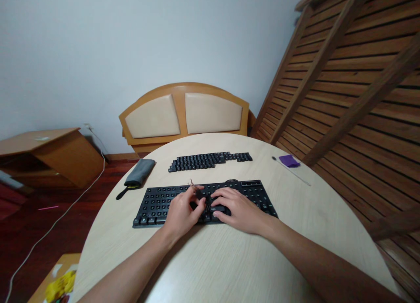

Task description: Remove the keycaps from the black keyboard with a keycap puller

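A black keyboard (pixel 157 203) lies on the table, most of its keycaps off and bare switch mounts showing. Some caps remain along its front row. My left hand (pixel 182 210) is closed over the keyboard's middle, pinching what looks like a keycap puller (pixel 197 193) with thin wire ends pointing up and away. My right hand (pixel 239 208) rests on the right part of the keyboard, fingers apart around a large keycap (pixel 216 209). Its fingertips touch the keys beside the left fingers. Behind the keyboard, loose black keycaps (pixel 197 161) lie in rows.
A grey pouch (pixel 140 172) lies at the table's left. On the right are a purple cloth (pixel 289 161) and a thin stick with a dark tip (pixel 293 174). The round table (pixel 210 268) stands before a headboard (pixel 182 115); wooden slats (pixel 344 97) lean at right.
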`<state>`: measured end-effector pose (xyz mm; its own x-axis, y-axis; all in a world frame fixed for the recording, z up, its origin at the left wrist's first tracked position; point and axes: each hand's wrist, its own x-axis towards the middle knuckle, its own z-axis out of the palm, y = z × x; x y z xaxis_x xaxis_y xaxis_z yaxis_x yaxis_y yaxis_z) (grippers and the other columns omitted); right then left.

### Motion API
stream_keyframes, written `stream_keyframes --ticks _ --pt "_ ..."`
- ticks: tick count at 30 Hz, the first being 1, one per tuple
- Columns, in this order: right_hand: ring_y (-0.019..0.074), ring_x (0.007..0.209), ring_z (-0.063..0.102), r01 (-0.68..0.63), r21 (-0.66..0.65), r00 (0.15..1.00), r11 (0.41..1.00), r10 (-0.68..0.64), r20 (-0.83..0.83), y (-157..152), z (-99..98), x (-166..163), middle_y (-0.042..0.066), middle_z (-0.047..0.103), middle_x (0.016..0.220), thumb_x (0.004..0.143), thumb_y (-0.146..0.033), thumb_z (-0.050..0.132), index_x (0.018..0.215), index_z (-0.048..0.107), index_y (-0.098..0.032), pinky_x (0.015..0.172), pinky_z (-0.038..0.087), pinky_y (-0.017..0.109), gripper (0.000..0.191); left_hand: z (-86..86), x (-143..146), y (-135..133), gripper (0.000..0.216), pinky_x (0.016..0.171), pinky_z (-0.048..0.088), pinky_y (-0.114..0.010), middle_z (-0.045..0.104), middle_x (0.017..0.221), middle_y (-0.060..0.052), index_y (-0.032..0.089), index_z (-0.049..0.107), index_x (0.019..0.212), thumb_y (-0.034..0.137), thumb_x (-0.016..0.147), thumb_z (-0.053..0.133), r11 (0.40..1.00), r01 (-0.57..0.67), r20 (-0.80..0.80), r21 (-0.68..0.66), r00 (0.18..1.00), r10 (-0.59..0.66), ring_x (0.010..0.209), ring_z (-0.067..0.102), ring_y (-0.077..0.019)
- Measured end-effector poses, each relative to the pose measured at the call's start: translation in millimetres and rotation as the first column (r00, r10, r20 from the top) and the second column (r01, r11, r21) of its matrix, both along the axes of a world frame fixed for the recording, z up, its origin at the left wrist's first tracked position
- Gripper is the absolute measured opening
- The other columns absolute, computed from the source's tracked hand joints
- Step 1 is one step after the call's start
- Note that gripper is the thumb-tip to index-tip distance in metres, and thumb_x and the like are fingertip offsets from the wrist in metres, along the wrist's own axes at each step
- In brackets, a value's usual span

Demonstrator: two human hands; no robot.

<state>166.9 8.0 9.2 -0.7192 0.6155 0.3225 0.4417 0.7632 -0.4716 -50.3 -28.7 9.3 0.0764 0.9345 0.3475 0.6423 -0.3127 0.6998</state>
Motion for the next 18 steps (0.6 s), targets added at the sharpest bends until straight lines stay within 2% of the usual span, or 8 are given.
stream_keyframes --ticks 4,7,12,15,18 --pt "0.0224 0.118 0.054 0.004 -0.008 1.000 1.000 -0.005 -0.021 0.1 -1.2 0.4 0.007 0.065 0.121 0.090 -0.030 0.063 0.105 0.071 -0.023 0.105 0.041 0.042 0.018 2.7 0.6 -0.6 0.021 0.069 0.054 -0.029 0.075 0.079 -0.003 0.021 0.063 0.103 0.034 0.087 0.061 0.992 0.111 0.077 -0.056 0.991 -0.106 0.068 0.071 -0.0197" --pt "0.0224 0.119 0.054 0.005 -0.023 1.000 1.000 -0.006 -0.024 -0.1 -0.1 0.9 0.006 0.065 0.121 0.090 -0.031 0.063 0.105 0.072 -0.024 0.105 0.041 0.042 0.019 4.8 0.5 -0.2 0.026 0.072 0.055 -0.030 0.076 0.074 -0.002 0.021 0.062 0.111 0.035 0.089 0.060 0.977 0.182 0.114 -0.108 0.979 -0.170 0.070 0.073 -0.0201" --pt "0.0225 0.118 0.054 0.017 -0.040 0.999 0.999 -0.018 -0.027 0.2 -1.6 -0.4 0.006 0.065 0.122 0.089 -0.031 0.064 0.104 0.073 -0.025 0.104 0.042 0.041 0.018 6.2 -1.5 2.0 0.028 0.065 0.052 -0.026 0.076 0.074 -0.002 0.020 0.062 0.112 0.035 0.089 0.063 0.955 0.250 0.163 -0.159 0.961 -0.224 0.069 0.072 -0.0192" --pt "0.0220 0.115 0.056 0.034 -0.052 0.999 0.998 -0.035 -0.022 -0.6 -0.5 -2.5 0.006 0.066 0.119 0.090 -0.029 0.063 0.102 0.074 -0.024 0.102 0.043 0.040 0.017 7.2 -2.8 2.9 0.026 0.059 0.048 -0.024 0.075 0.074 -0.002 0.019 0.064 0.108 0.036 0.088 0.063 0.949 0.260 0.132 -0.178 0.962 -0.239 0.066 0.070 -0.0184" --pt "0.0224 0.114 0.057 0.057 -0.063 0.998 0.996 -0.058 -0.018 -1.8 1.2 -4.1 0.006 0.066 0.118 0.089 -0.028 0.063 0.101 0.075 -0.024 0.101 0.044 0.040 0.017 8.4 -4.0 3.3 0.021 0.060 0.047 -0.025 0.074 0.080 -0.003 0.019 0.066 0.102 0.035 0.090 0.060 0.964 0.234 0.012 -0.128 0.972 -0.234 0.069 0.068 -0.0185"
